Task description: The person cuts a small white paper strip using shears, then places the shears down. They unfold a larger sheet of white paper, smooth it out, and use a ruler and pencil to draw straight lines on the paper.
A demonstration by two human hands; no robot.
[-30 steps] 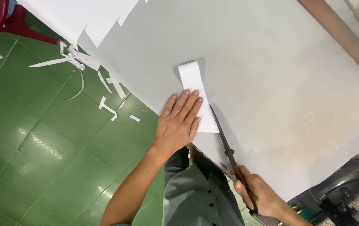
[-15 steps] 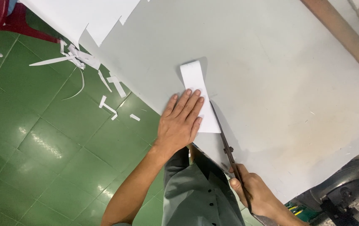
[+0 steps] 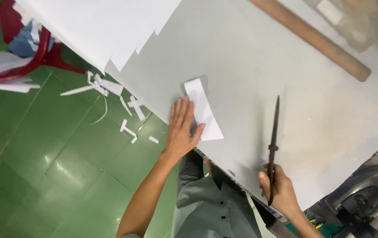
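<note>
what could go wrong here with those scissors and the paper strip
The right hand holds long dark scissors by the handles, blades shut and pointing away over the grey table; a swing could bring the tip near the left hand. The left hand rests flat beside the white paper strip, barely pinning it, so it may slide. Paper scraps on the green floor could be slippery underfoot.

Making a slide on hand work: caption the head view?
Left hand pressing a white paper strip on the grey table; right hand holding dark scissors.
</note>
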